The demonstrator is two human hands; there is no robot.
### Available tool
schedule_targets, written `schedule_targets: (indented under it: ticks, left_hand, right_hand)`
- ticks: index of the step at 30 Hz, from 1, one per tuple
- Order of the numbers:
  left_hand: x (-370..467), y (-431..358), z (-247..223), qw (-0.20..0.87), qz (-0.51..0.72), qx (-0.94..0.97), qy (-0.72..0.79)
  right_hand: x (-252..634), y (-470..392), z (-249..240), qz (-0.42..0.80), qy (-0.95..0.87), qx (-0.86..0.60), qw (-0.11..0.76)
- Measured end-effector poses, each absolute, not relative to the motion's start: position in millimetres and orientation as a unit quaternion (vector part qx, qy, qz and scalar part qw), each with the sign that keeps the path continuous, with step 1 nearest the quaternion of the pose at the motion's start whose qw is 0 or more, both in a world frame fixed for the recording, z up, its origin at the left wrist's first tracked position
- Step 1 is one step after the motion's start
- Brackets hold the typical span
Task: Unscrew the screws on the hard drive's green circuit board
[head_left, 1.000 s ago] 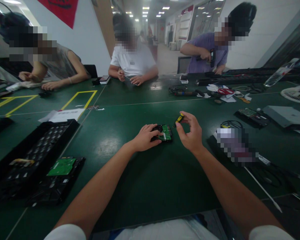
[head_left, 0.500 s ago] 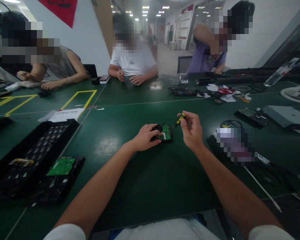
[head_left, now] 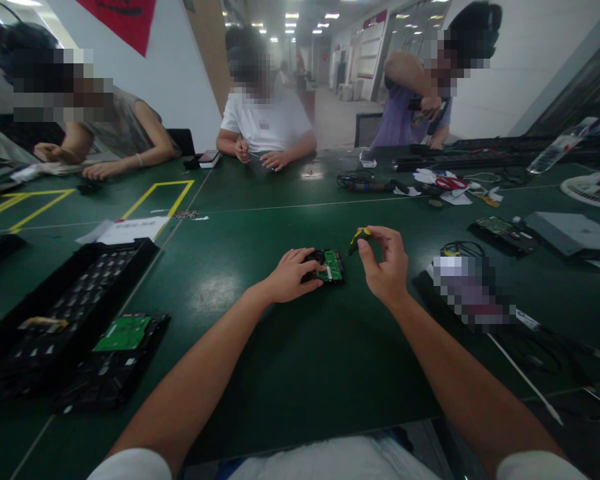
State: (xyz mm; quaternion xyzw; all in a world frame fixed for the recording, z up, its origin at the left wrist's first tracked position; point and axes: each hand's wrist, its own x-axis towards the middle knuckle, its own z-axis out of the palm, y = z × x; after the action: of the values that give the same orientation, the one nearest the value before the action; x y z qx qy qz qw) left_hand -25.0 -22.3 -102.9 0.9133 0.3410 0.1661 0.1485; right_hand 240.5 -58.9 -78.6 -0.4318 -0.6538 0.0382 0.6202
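Note:
A hard drive [head_left: 335, 268] with a green circuit board facing up lies on the table in front of me. My left hand [head_left: 296, 275] holds it down from the left, fingers over its top and thumb along its near edge, covering the left part. Between the thumb and fingers of my right hand [head_left: 387, 265] is a small screwdriver [head_left: 359, 241] with a black and yellow handle. It is tilted, its lower end pointing down and left beside the drive's right end, apart from the drive. I cannot make out its tip.
Left of me are a long black tray [head_left: 87, 293] and black drives with a green board [head_left: 125, 333]. On the right lie a phone-like device [head_left: 470, 293] with cables, another drive [head_left: 503, 235] and a grey box [head_left: 575, 233]. Several people sit across the green table [head_left: 260, 200].
The screwdriver has turned a little in my right hand, which has shifted slightly right and down. My left hand and the drive stay put. The person at far right has moved their hands.

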Motion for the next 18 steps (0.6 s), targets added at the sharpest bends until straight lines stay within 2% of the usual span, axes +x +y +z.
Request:
schedule_targets:
  ticks: [6, 13, 18]
  left_hand:
    - [-23.7, -23.7, -100.7, 0.146, 0.168, 0.913, 0.342]
    - [-23.7, -24.4, -99.8, 0.150, 0.166, 0.912, 0.343]
    - [-24.5, -23.8, -101.2, 0.153, 0.165, 0.912, 0.342]
  right_hand:
    - [239.4, -63.0, -69.2, -0.052, -0.677, -0.435, 0.591]
    - [238.2, -62.8, -70.8, -0.029, -0.670, -0.437, 0.599]
    - [238.9, -64.3, -66.7, -0.067, -0.687, -0.435, 0.579]
